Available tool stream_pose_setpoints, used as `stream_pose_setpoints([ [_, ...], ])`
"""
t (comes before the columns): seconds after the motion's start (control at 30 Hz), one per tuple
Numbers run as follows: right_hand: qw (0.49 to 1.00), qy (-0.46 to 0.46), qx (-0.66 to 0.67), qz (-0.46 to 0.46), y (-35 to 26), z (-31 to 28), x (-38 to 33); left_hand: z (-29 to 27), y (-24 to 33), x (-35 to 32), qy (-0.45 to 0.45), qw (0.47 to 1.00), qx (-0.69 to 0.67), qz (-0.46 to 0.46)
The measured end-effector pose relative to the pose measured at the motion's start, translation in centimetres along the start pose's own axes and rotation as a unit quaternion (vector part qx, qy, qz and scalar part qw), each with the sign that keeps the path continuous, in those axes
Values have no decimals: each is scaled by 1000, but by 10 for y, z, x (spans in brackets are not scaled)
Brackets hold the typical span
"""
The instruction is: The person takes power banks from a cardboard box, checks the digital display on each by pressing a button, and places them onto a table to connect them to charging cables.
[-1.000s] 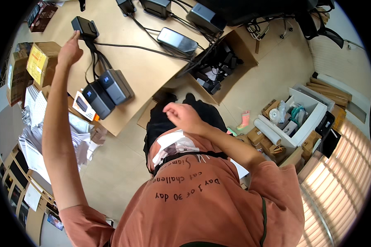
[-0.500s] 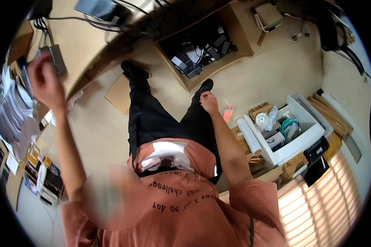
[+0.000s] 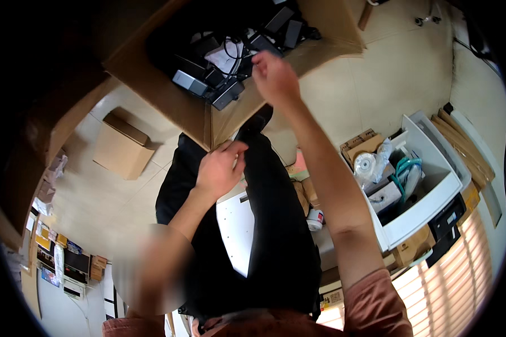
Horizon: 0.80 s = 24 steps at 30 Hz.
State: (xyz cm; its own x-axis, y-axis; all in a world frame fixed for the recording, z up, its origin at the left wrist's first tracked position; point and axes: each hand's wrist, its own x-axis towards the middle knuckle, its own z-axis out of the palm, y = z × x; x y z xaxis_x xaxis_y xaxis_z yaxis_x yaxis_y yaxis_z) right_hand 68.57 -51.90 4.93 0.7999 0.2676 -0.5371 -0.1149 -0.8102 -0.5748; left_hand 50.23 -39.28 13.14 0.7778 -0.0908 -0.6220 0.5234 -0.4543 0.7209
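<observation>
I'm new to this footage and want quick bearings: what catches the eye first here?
The large open cardboard box at the top, packed with dark power adapters and cables, stands out most. The right hand reaches over its edge while the left hand hangs just below the box. To the right, a white bin holds bagged parts.

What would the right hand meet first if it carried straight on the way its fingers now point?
Probably the tangle of black power adapters and cables lying in the open brown cardboard box. The right hand reaches over the box's edge with its fingers towards them; depth is unclear, so contact can't be judged.
</observation>
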Motion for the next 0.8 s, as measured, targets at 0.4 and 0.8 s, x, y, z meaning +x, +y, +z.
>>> stream_pose_setpoints([
  [0.4,878,-169,-436,102,92,87,177,65,-47,32,-13,998,-67,13],
  [0.8,960,54,-115,250,190,-59,220,49,-25,59,90,990,-112,1],
])
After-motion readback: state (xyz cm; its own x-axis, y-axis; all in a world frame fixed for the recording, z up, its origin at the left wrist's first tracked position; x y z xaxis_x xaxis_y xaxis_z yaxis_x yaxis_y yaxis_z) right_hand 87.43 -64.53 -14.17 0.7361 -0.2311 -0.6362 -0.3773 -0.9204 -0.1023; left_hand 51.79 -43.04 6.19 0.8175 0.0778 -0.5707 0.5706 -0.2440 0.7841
